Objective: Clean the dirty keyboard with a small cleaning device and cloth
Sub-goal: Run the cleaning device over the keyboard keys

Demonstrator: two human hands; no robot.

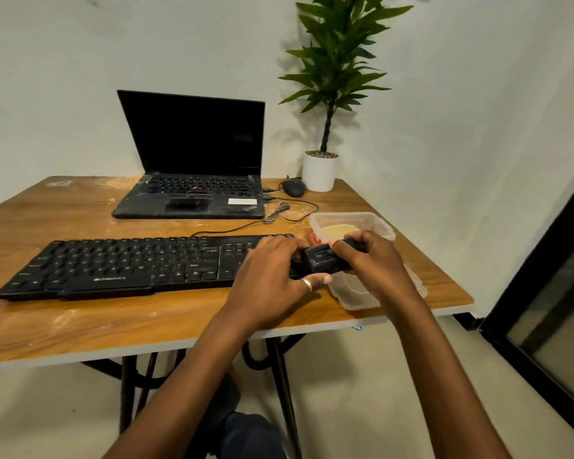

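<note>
Device (322, 261) clasped between left hand (272, 273), right hand (375, 263).

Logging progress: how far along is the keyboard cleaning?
Done: nothing clearly; the keyboard shows no obvious wiped area. In hand: left hand and right hand both grip the small black cleaning device over the keyboard's right end. Left: running it across the keys, then the cloth wipe; no cloth is clearly visible.

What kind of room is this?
Probably a home office or work corner: an open black laptop, a black wired keyboard and a black mouse sit on a wooden table.
</note>
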